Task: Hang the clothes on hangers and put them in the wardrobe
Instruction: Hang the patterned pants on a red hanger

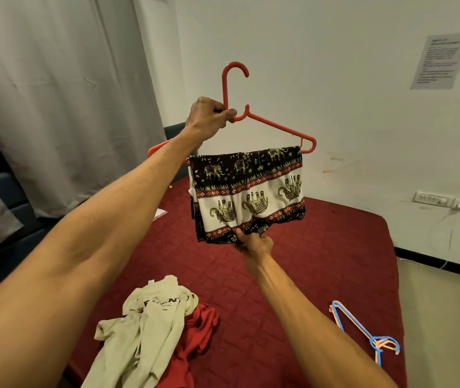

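My left hand [209, 114] grips a red plastic hanger [273, 127] at the base of its hook and holds it up over the bed. Elephant-print shorts [248, 191] in black, white and red are folded over the hanger's bar. My right hand [254, 242] pinches the lower hem of the shorts from below. A beige shirt [144, 323] lies crumpled on the bed near me, on top of a red garment [198, 334]. Blue and pink hangers [363, 331] lie at the bed's right edge.
The bed [321, 261] has a dark red quilted cover and fills the middle of the view. Grey curtains [55, 93] hang at the left. A white wall with paper notices [439, 60] and a socket strip [441, 201] stands behind and to the right.
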